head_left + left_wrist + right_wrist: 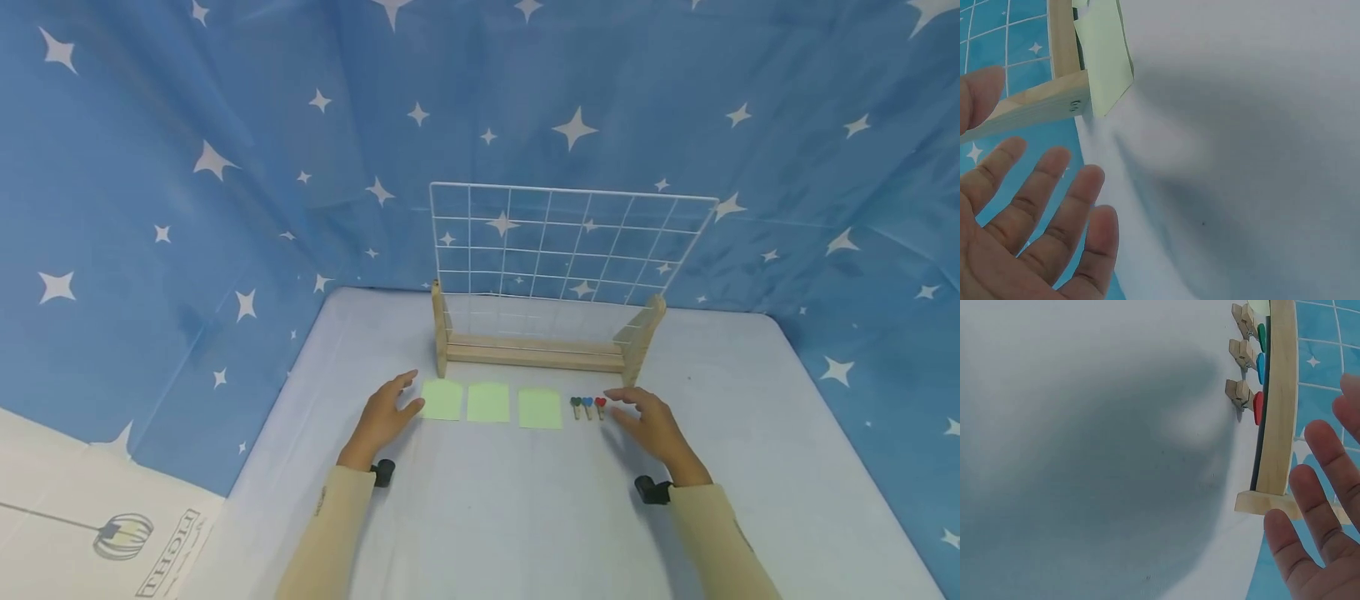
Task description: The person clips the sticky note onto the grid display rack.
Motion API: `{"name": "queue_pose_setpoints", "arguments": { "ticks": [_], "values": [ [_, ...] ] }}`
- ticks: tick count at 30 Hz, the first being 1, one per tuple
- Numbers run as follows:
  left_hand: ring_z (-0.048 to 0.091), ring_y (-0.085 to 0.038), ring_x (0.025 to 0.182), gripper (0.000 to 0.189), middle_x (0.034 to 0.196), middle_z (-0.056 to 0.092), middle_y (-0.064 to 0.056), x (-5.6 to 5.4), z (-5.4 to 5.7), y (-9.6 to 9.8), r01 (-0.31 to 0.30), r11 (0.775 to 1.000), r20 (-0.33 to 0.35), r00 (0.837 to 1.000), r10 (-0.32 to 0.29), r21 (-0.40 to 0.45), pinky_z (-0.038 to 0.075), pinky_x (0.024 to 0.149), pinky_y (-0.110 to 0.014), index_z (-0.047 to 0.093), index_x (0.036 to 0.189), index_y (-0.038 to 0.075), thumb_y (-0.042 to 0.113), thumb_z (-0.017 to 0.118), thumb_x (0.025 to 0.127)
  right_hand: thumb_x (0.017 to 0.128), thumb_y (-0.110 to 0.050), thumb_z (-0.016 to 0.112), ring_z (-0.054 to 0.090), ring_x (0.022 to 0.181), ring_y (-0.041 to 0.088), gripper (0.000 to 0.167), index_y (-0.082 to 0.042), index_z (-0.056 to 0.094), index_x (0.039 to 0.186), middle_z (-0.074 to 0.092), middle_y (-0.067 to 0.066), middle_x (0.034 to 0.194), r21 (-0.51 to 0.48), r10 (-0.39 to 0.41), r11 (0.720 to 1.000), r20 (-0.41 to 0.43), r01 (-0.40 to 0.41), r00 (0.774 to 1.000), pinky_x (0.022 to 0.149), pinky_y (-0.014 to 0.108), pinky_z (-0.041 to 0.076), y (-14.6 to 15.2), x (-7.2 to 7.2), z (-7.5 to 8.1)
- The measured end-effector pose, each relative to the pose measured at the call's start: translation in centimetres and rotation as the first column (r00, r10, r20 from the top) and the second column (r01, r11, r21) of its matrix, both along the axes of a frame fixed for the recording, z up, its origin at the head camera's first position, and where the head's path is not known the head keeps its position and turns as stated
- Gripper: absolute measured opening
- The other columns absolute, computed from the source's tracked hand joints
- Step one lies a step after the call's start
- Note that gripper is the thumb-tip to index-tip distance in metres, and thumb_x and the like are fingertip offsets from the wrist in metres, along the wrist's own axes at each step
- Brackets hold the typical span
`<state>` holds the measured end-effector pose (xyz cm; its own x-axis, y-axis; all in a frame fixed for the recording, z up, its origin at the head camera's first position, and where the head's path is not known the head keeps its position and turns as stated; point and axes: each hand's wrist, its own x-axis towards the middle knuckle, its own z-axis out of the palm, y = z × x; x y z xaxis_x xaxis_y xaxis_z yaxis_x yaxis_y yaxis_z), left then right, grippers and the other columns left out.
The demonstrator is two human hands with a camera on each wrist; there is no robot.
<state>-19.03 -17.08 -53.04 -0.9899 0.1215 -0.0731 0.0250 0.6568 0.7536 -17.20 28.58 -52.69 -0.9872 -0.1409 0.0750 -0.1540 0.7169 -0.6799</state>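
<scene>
Three pale green paper squares (488, 402) lie in a row on the white table. To their right lie three small wooden clothespins with heart tops: green (576, 403), blue (588, 403) and red (601, 403). My left hand (383, 418) is beside the leftmost square, its fingers loosely spread and holding nothing. Just right of the red-heart clothespin, my right hand (651, 423) is likewise relaxed and holds nothing. The right wrist view shows the clothespins' wooden ends (1239, 392) apart from the fingers. In the left wrist view, one green paper (1107, 56) appears near the wooden stand.
Behind the papers stands a white wire grid (566, 242) upright in a wooden base (536, 354). A blue curtain with white stars (262, 125) surrounds the table (480, 525) at the back and sides. Each wrist wears a black camera (652, 490).
</scene>
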Motion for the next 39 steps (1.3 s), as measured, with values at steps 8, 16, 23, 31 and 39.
{"name": "queue_pose_setpoints", "arguments": {
  "ticks": [8, 16, 23, 31, 39],
  "values": [
    [0.059, -0.048, 0.136, 0.061, 0.157, 0.052, -0.029, -1.0, -0.5, -0.3, -0.017, 0.999, 0.058, 0.998, 0.014, 0.051, 0.048, 0.112, -0.064, 0.045, 0.163, 0.005, 0.02, 0.068, 0.108, 0.102, 0.002, 0.07, 0.062, 0.126, 0.053, 0.028, 0.006, 0.071, 0.129, 0.069, 0.03, 0.134, -0.029, 0.051, 0.998, -0.013, -0.051, 0.999, 0.107, 0.073, 0.046, -0.2, -1.3, -0.2],
    [0.063, -0.045, 0.131, 0.054, 0.152, 0.058, -0.026, -2.0, -0.6, -0.1, -0.051, 0.998, 0.092, 0.995, 0.047, 0.044, 0.05, 0.11, -0.059, 0.053, 0.157, 0.002, 0.02, 0.066, 0.108, 0.103, 0.001, 0.068, 0.063, 0.124, 0.049, 0.026, 0.005, 0.073, 0.128, 0.071, 0.027, 0.132, -0.04, 0.072, 0.997, 0.051, -0.07, 0.996, 0.107, 0.07, 0.048, -0.7, -3.0, -0.1],
    [0.063, -0.044, 0.128, 0.045, 0.136, 0.068, -0.023, -2.8, -0.9, 0.0, -0.09, 0.995, 0.093, 0.992, 0.087, 0.031, 0.05, 0.108, -0.057, 0.062, 0.148, 0.001, 0.019, 0.069, 0.107, 0.103, 0.002, 0.068, 0.065, 0.12, 0.048, 0.022, 0.006, 0.074, 0.123, 0.074, 0.025, 0.125, -0.073, 0.136, 0.989, 0.053, -0.132, 0.989, 0.104, 0.067, 0.051, -0.9, -4.1, -0.4],
    [0.061, -0.04, 0.126, 0.04, 0.128, 0.07, -0.02, -3.5, -1.1, 0.2, -0.107, 0.994, 0.1, 0.989, 0.105, 0.015, 0.05, 0.107, -0.054, 0.067, 0.14, -0.002, 0.016, 0.071, 0.105, 0.1, 0.004, 0.069, 0.067, 0.118, 0.05, 0.019, 0.009, 0.073, 0.118, 0.074, 0.027, 0.121, -0.107, 0.191, 0.977, 0.081, -0.183, 0.978, 0.102, 0.064, 0.054, -1.2, -5.0, -1.0],
    [0.067, -0.019, 0.077, 0.042, 0.131, 0.068, -0.021, -4.5, -1.4, 0.8, -0.127, 0.992, 0.156, 0.98, 0.122, 0.023, 0.055, 0.069, -0.028, 0.067, 0.141, -0.001, 0.015, 0.075, 0.102, 0.096, 0.0, 0.076, 0.069, 0.11, 0.041, 0.016, 0.008, 0.075, 0.11, 0.076, 0.021, 0.111, -0.092, 0.289, 0.955, 0.078, -0.282, 0.954, 0.103, 0.062, 0.054, -1.5, -5.6, -1.5]
  ]
}}
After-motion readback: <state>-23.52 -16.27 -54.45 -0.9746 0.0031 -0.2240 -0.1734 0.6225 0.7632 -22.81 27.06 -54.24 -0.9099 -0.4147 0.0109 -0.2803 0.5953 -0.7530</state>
